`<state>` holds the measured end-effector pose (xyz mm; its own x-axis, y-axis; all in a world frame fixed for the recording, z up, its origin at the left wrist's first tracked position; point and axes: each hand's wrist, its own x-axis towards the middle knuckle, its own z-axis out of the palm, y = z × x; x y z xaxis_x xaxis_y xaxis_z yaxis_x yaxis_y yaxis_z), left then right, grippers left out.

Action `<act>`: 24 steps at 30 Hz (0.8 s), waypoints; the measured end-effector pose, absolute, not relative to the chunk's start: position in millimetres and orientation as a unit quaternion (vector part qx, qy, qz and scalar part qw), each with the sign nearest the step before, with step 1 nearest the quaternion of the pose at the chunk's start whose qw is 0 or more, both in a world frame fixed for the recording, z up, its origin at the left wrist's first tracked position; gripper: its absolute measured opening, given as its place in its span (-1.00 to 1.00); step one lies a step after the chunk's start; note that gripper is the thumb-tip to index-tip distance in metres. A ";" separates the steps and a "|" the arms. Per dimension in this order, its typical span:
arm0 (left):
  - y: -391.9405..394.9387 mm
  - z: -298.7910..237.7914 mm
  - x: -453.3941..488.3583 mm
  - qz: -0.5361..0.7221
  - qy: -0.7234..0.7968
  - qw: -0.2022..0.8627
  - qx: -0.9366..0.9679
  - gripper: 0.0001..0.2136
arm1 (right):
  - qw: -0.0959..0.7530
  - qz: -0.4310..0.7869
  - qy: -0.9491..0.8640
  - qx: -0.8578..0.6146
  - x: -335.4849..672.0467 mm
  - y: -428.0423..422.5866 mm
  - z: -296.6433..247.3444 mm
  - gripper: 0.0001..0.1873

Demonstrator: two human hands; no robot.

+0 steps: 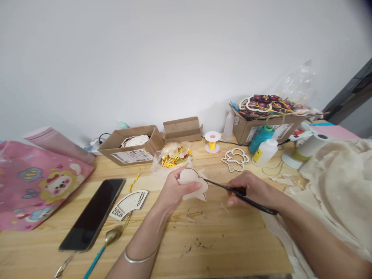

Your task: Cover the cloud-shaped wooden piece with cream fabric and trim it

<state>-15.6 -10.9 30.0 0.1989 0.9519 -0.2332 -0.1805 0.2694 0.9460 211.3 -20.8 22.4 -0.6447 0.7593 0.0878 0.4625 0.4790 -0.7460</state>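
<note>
My left hand (177, 188) pinches a pale, scalloped flat piece (190, 177) with a dark edge, thumb on top; whether it is wood, card or cloth I cannot tell. My right hand (250, 190) is closed round the black handles of a pair of scissors (217, 185). The scissor tips meet the piece's right edge. Small dark scraps (197, 244) lie on the wood below my hands. Beyond my right hand rest wooden cut-out frames (236, 159). Left of my left forearm lies a fan-shaped wooden ornament (130, 204) with a yellow cord and teal tassel.
A phone (93, 215) and a pink printed bag (43, 186) lie at left. Cardboard boxes (130, 145), a yellow thread spool (212, 142) and glue bottles (265, 152) line the back. Cream cloth (343, 193) is heaped at right.
</note>
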 end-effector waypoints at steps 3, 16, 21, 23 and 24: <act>-10.9 30.1 -16.3 0.422 0.448 0.674 0.409 -0.71 | 0.214 0.347 -0.840 -0.358 211.9 -20.9 21.9 -0.59; -10.7 29.1 -15.6 0.451 0.410 0.702 0.368 -0.73 | 0.227 0.450 -0.781 -0.369 208.6 -23.5 17.9 -0.50; -9.4 25.1 -15.4 0.471 0.435 0.655 0.400 -0.75 | 0.228 0.483 -0.756 -0.377 207.3 -25.5 16.3 -0.50; -9.3 23.3 -15.0 0.473 0.442 0.640 0.415 -0.75 | 0.231 0.473 -0.756 -0.388 205.7 -25.2 15.3 -0.54; -9.2 22.5 -14.7 0.472 0.444 0.634 0.422 -0.75 | 0.233 0.465 -0.758 -0.393 205.0 -25.0 15.2 -0.57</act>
